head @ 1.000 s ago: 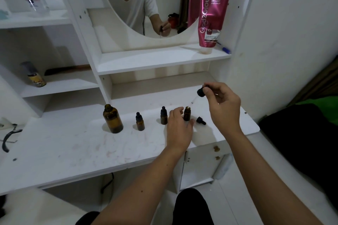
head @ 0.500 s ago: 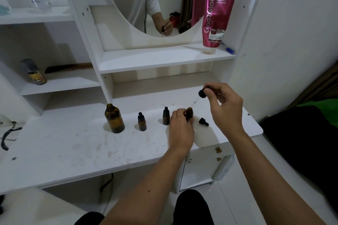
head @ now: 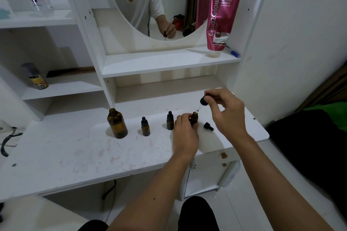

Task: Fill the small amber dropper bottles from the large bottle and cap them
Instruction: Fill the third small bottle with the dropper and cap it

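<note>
I have the open small bottle (head: 194,118) standing near the right end of the white desk (head: 75,155), and my left hand (head: 185,133) is curled around its near side, fingers pressed to the glass, which I judge is to keep so light a thing from tipping while I work over its narrow mouth. My right hand (head: 223,112) pinches the black bulb of a dropper (head: 201,102) between thumb and forefinger, held up and tilted so the thin glass tip points down at the bottle's mouth; whether the tip is touching the rim or just above it I cannot tell. Just right of the bottle lies a loose black cap (head: 208,126) on its side, probably parked close so I can grab it once this one is filled.

To the left stand two more small bottles, the nearer neighbour (head: 170,123) just beside my left hand and another (head: 145,126) further left, both with black tops on. Further left again is the large bottle (head: 117,124), mouth open, presumably left uncapped for drawing from.

My count: three small amber bottles, one large, one dropper in hand, one loose cap. Behind, a pink tube (head: 221,20) leans on the shelf beside the mirror (head: 150,5).
</note>
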